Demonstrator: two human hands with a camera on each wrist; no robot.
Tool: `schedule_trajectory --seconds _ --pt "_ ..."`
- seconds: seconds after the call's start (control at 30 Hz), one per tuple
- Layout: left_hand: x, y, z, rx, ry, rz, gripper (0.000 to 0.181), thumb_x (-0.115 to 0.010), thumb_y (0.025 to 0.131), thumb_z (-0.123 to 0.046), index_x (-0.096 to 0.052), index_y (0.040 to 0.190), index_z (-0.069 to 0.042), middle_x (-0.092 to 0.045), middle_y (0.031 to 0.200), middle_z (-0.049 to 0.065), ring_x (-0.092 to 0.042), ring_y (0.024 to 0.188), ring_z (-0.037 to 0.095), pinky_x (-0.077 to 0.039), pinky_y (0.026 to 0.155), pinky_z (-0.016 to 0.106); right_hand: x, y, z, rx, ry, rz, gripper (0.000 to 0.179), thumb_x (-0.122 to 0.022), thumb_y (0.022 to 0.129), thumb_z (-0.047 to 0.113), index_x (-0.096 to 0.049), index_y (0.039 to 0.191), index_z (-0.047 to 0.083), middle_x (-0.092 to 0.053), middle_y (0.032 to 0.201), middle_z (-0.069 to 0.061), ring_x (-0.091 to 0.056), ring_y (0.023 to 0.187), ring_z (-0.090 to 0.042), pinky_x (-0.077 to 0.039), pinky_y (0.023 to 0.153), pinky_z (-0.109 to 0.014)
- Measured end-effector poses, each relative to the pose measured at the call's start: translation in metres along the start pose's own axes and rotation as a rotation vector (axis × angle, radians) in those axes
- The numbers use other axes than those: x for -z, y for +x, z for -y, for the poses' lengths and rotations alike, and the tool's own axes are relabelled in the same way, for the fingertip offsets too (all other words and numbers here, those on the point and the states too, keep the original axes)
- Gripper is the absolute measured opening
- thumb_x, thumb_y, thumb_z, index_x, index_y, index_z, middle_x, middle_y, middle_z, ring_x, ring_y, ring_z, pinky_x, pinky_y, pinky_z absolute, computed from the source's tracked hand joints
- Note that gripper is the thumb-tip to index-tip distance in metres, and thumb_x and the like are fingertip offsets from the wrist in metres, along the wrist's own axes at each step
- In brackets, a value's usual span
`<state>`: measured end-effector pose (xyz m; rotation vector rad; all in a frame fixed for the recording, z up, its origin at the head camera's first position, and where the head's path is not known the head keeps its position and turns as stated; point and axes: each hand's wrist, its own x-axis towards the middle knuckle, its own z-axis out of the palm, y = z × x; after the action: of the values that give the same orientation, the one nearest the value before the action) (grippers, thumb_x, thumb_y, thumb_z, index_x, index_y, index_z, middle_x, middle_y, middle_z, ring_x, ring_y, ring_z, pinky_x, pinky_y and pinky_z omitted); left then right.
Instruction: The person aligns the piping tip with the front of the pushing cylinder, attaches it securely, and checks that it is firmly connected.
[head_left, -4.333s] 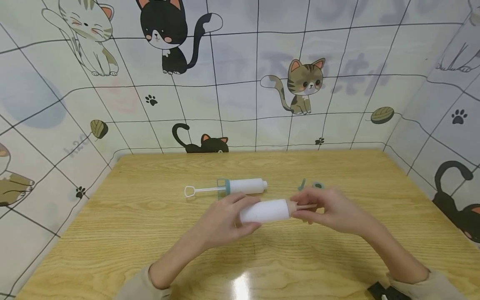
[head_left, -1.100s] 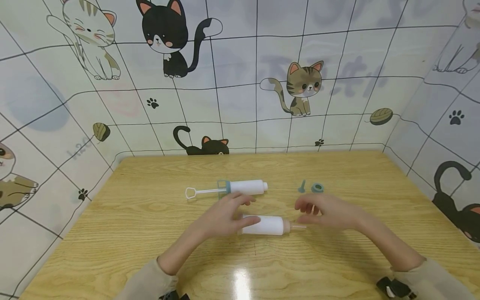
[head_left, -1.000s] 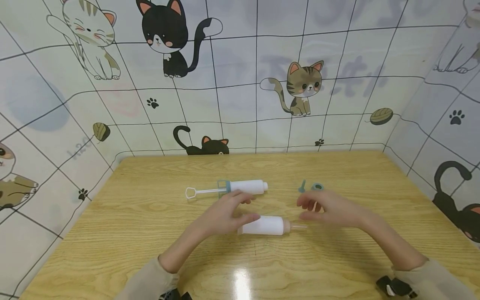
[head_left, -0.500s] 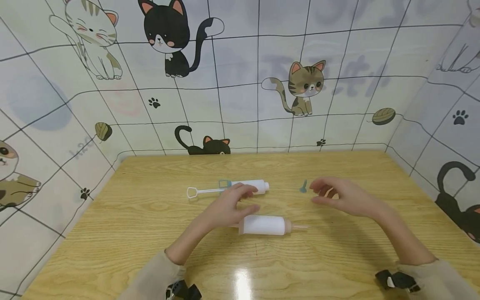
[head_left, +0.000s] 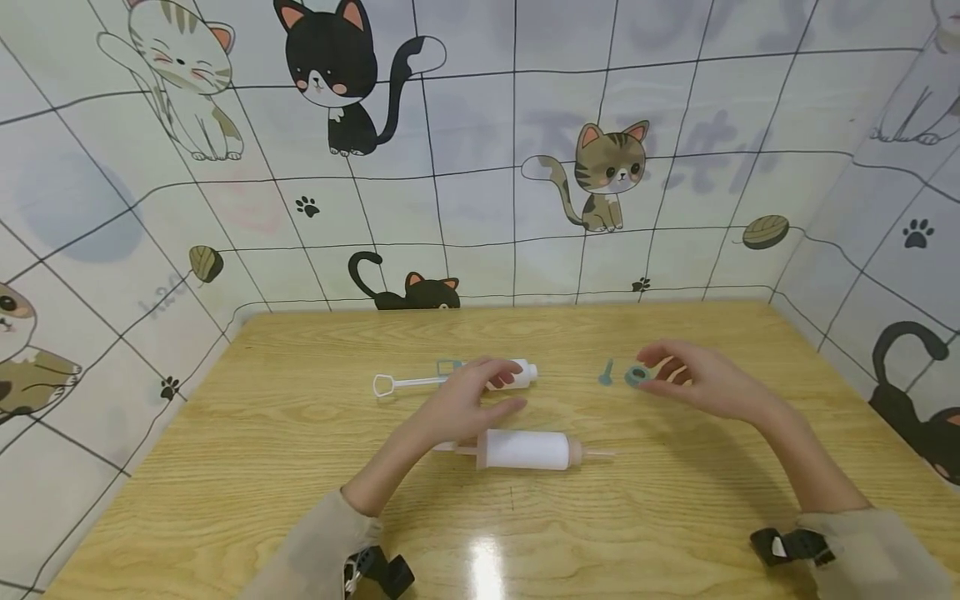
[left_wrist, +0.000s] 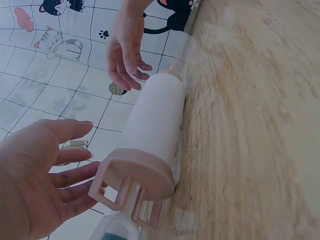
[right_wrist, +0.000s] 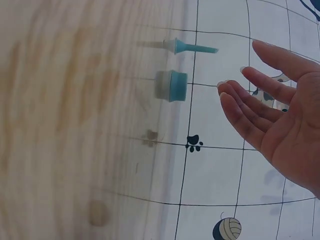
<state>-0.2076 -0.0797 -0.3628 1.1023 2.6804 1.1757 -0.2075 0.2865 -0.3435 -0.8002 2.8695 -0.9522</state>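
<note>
On the table lies a syringe-like dispenser with a white barrel, a pink handled collar and a thin pink nozzle. My left hand hovers just above its collar end, fingers loosely bent and holding nothing. Behind it, partly hidden by that hand, is a second dispenser with a teal collar and a white looped plunger handle. My right hand hangs beside a teal ring-shaped cap, thumb and fingers apart; in the right wrist view it is clear of the cap. A small teal nozzle stands left of the cap.
The wooden table meets a wall covering printed with cats and grid lines at its back edge and sides. Black straps sit around both wrists over the beige sleeves.
The pink dispenser, held in both hands earlier, now lies on the table. My right hand has moved right and back towards the teal cap; the left has shifted slightly back off the barrel.
</note>
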Motion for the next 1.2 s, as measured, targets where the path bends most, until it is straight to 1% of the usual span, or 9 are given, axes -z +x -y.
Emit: schedule_trajectory --seconds 0.17,0.37,0.6,0.73,0.83,0.97,1.03,1.2 --pt "0.0 0.007 -0.004 0.02 -0.008 0.016 0.046 -0.067 0.099 -0.029 -0.058 0.135 -0.001 -0.063 0.122 0.015 -0.06 0.113 0.03 -0.05 0.096 0.042 0.001 0.002 -0.008 -0.028 0.007 0.017 0.045 -0.072 0.096 0.019 -0.056 0.13 -0.006 -0.062 0.123 -0.022 -0.064 0.099 -0.025 -0.056 0.081 -0.038" --pt "0.0 0.017 -0.01 0.048 -0.022 0.044 0.046 -0.067 0.099 -0.028 -0.058 0.136 -0.002 -0.064 0.124 0.014 -0.06 0.113 0.027 -0.05 0.097 0.041 0.003 0.004 -0.012 -0.044 0.021 0.032 0.047 -0.072 0.096 0.018 -0.054 0.133 -0.007 -0.06 0.126 -0.024 -0.064 0.1 -0.025 -0.055 0.081 -0.038" --pt "0.0 0.029 -0.009 0.042 -0.033 0.076 0.044 -0.066 0.099 -0.028 -0.059 0.135 -0.004 -0.065 0.121 0.012 -0.061 0.108 0.023 -0.051 0.093 0.039 0.006 0.009 -0.02 -0.035 0.028 0.059 0.046 -0.071 0.096 0.016 -0.055 0.132 -0.008 -0.06 0.126 -0.025 -0.065 0.098 -0.026 -0.055 0.082 -0.039" --pt "0.0 0.035 -0.009 0.05 -0.031 0.092 0.044 -0.066 0.099 -0.028 -0.059 0.136 -0.004 -0.066 0.12 0.012 -0.061 0.105 0.022 -0.051 0.092 0.04 0.006 0.014 -0.023 -0.031 0.018 0.079 0.046 -0.071 0.096 0.017 -0.056 0.131 -0.007 -0.061 0.125 -0.024 -0.066 0.097 -0.024 -0.055 0.082 -0.038" --pt "-0.001 0.04 -0.011 0.047 -0.017 0.101 0.043 -0.066 0.099 -0.027 -0.059 0.136 -0.004 -0.066 0.12 0.011 -0.061 0.105 0.02 -0.051 0.092 0.037 0.006 0.017 -0.023 -0.028 0.006 0.102 0.046 -0.072 0.095 0.017 -0.057 0.13 -0.007 -0.062 0.122 -0.023 -0.067 0.095 -0.023 -0.055 0.082 -0.039" --pt "-0.004 0.048 -0.014 0.038 0.006 0.11 0.043 -0.066 0.1 -0.027 -0.059 0.135 -0.003 -0.066 0.119 0.009 -0.062 0.103 0.018 -0.051 0.089 0.029 0.005 0.022 -0.024 -0.033 -0.014 0.125 0.045 -0.073 0.094 0.017 -0.057 0.129 -0.007 -0.063 0.119 -0.021 -0.068 0.094 -0.024 -0.056 0.083 -0.042" --pt "-0.006 0.051 -0.015 0.039 0.008 0.115 0.043 -0.066 0.1 -0.027 -0.059 0.135 -0.003 -0.066 0.119 0.008 -0.062 0.103 0.017 -0.051 0.087 0.026 0.005 0.024 -0.025 -0.036 -0.02 0.135 0.046 -0.073 0.094 0.017 -0.057 0.129 -0.007 -0.063 0.118 -0.021 -0.068 0.094 -0.026 -0.056 0.084 -0.044" --pt "-0.012 0.061 -0.015 0.048 -0.009 0.125 0.042 -0.066 0.1 -0.025 -0.059 0.135 -0.003 -0.066 0.12 0.011 -0.063 0.103 0.017 -0.051 0.086 0.024 0.005 0.027 -0.03 -0.07 -0.018 0.17 0.046 -0.072 0.095 0.019 -0.057 0.13 -0.006 -0.063 0.118 -0.022 -0.067 0.099 -0.033 -0.056 0.084 -0.047"
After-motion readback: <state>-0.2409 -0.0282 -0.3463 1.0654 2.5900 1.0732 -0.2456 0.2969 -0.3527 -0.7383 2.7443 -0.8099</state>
